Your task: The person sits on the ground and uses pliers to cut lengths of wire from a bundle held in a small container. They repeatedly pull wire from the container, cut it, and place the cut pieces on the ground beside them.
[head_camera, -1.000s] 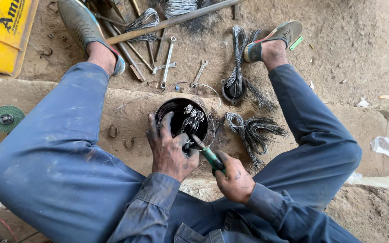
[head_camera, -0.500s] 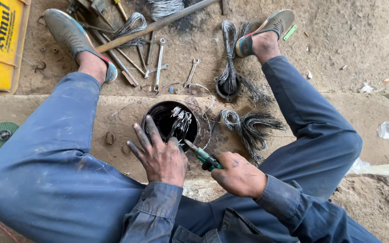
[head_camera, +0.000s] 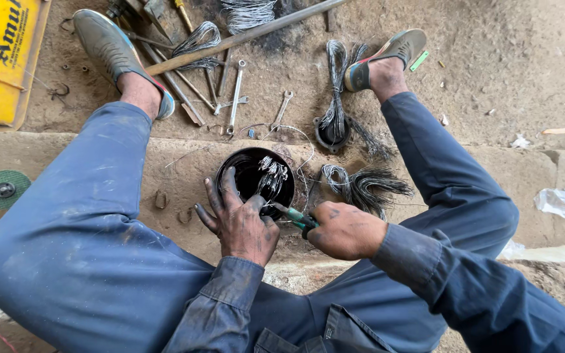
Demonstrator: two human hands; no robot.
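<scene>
Gripping green-handled pliers (head_camera: 295,217) in right hand (head_camera: 346,230), fist closed round handles, tips poking at rim of black round housing (head_camera: 243,171). Left hand (head_camera: 240,221) spread flat over near rim, fingers (head_camera: 220,191) hooked inside, pinning it down; not closed on anything.

Housing sits on concrete step (head_camera: 184,163), between knees, w/ tuft of cut wire (head_camera: 271,175) sticking up inside.

Step in hand, by the look: working wire strands loose from housing w/ pliers. Next move prob. needs tips to bite a strand, then a pull toward body while left keeps housing from lifting.

Room: step edge just beyond housing, drop to dirt floor w/ spanners (head_camera: 235,98), rod (head_camera: 243,36), more wire bundles (head_camera: 361,186) close right. Legs hem both sides. Clear room mostly back toward body; grinding disc (head_camera: 4,189) well off left.
</scene>
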